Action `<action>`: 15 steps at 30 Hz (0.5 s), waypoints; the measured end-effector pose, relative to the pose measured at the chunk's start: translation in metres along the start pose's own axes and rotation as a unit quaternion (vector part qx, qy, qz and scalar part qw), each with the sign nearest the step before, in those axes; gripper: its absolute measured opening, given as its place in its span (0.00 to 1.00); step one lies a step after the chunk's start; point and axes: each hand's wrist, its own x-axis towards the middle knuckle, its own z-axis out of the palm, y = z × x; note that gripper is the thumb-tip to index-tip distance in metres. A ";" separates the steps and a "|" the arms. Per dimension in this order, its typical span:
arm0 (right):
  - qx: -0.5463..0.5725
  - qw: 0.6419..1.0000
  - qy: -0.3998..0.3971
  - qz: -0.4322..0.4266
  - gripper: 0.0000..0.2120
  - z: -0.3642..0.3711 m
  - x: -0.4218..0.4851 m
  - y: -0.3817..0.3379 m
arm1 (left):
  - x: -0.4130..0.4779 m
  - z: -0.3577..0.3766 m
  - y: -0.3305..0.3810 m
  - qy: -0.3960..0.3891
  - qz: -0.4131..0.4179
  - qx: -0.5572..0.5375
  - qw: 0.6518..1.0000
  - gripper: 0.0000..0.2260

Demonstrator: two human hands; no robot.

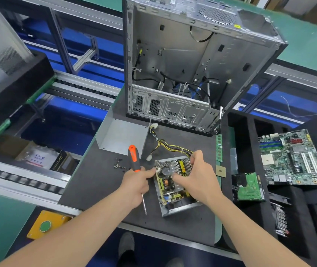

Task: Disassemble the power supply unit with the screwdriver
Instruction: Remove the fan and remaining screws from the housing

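The power supply unit (175, 197) lies open on the dark mat, its circuit board and parts exposed inside the metal tray. Its yellow and black cable bundle (170, 146) runs up and left from it. My left hand (137, 185) grips the orange and black screwdriver (134, 158) with the handle pointing up and the shaft pointing down toward me; its fingertips touch the unit's left edge. My right hand (197, 175) reaches over the unit, fingers curled round the board's far right corner where the cables leave. The unit's removed grey cover (122, 136) lies behind the screwdriver.
Several loose screws (119, 165) lie left of the screwdriver. An emptied computer case (192, 64) stands behind. To the right are a RAM stick (219, 148), a CPU chip (220, 171), a hard drive (248, 186) and a motherboard (292, 157). A yellow button box (47, 224) sits near left.
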 end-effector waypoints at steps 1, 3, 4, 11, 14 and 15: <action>-0.002 1.000 0.000 -0.001 0.28 0.000 0.000 0.000 | -0.001 0.001 -0.001 0.004 0.003 -0.004 1.000 0.27; -0.003 1.000 -0.001 -0.002 0.28 0.000 -0.001 0.000 | -0.002 0.004 -0.004 0.026 0.023 0.000 0.999 0.26; -0.004 1.000 -0.001 -0.003 0.28 0.001 -0.002 0.000 | -0.003 0.005 -0.005 0.042 0.038 0.007 0.998 0.24; -0.014 1.000 0.000 -0.010 0.29 0.003 -0.003 0.001 | -0.001 0.007 -0.007 0.070 0.040 -0.005 0.997 0.21; -0.016 1.000 0.006 -0.008 0.29 0.004 -0.003 0.001 | 0.000 0.002 -0.006 0.066 0.023 -0.001 0.998 0.22; -0.017 1.000 0.008 -0.009 0.29 0.004 -0.003 0.001 | -0.001 0.001 -0.006 0.064 0.022 0.002 0.998 0.23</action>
